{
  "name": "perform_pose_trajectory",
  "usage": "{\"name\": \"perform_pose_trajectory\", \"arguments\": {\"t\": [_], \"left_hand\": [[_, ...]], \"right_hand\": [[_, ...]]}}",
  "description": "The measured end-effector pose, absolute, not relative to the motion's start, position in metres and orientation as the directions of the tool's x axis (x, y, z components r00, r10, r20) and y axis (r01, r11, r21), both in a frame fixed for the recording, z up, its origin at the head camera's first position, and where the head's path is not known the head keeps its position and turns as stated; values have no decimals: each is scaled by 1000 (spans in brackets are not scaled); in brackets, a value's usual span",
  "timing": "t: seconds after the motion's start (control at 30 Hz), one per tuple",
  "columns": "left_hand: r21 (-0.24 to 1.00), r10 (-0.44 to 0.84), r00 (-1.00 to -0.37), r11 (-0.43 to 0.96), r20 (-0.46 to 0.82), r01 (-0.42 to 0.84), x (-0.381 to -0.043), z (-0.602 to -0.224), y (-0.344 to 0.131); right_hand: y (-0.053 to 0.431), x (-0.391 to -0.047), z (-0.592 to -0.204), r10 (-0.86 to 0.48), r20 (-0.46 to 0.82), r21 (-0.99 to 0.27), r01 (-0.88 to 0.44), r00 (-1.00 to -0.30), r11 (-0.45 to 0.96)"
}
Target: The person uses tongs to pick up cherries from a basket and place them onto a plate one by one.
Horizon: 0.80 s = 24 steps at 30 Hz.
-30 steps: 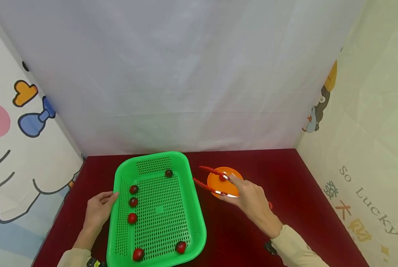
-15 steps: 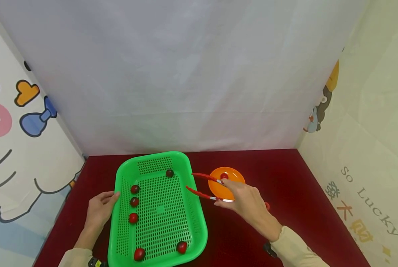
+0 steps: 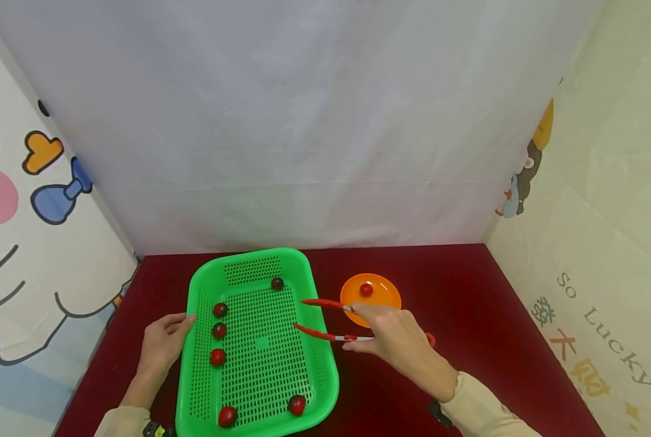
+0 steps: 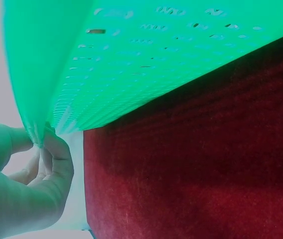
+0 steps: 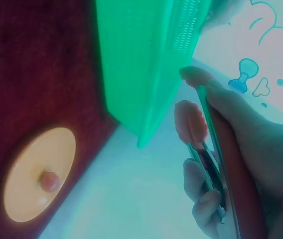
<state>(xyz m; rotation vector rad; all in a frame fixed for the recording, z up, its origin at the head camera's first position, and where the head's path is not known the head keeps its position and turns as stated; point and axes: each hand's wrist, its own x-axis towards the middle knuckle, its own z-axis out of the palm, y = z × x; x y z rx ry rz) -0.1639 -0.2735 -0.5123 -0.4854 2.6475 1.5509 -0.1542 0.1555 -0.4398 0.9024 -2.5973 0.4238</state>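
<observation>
My left hand (image 3: 161, 343) pinches the left rim of a green perforated basket (image 3: 319, 364), thumb on one side and fingers on the other in the left wrist view. Several dark red cherry-tomato-like fruits lie in the basket, among them one fruit (image 3: 228, 416) near its front. My right hand (image 3: 399, 343) holds a pair of red-tipped tongs (image 3: 317, 333), their arms spread apart with nothing between the tips. The tips reach over the basket's right rim. Behind the right hand stands an orange plate (image 3: 382, 295) bearing one red fruit (image 3: 366, 289).
A dark red cloth (image 3: 440, 273) covers the table. A pale curtain (image 3: 325, 152) hangs behind it, and printed panels stand at both sides, the left one with a cartoon bow (image 3: 61, 194).
My right hand has moved the spread tongs left and toward me, from over the orange plate to the basket's right rim. The fruit on the plate is left behind. My left hand keeps its place.
</observation>
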Motion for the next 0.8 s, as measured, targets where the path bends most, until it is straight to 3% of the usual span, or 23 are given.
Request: {"name": "perform_pose_trajectory", "arguments": {"t": [0.6,0.8], "left_hand": [[843,-243,-953,460,-182,-279,-163,-509,-273],[839,-247,-951,464,-185,-284,-164,-510,-273]], "right_hand": [[141,-146,-430,-645,280,-129,-693,-711,709],[136,-146,-429,-658,206,-170,-689,-724,705]]}}
